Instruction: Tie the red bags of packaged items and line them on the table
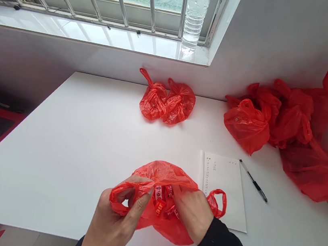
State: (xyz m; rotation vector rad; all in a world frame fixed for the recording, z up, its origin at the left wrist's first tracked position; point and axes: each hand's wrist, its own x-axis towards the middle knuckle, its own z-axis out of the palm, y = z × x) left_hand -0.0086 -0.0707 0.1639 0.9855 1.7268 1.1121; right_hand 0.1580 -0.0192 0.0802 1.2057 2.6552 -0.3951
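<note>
A red plastic bag (163, 171) lies at the front of the white table with its mouth spread apart. My left hand (118, 218) is closed on the bag's left handle and rim, thumb on the near side. Inside the mouth lie several small red-wrapped candies (159, 207) with white and yellow print. My right hand (192, 212) reaches into the bag beside these candies. Its fingers are hidden by the plastic, so whether they grip anything cannot be seen. The bag's other handle loop (223, 204) sticks out past my right wrist, over a notebook.
The open notebook (228, 185) with handwriting lies right of the bag, a black pen (254, 181) beside it. Two knotted red bags (166, 103) sit by the wall. Several more red bags (289, 120) pile up at right. A water bottle (195, 15) stands on the windowsill.
</note>
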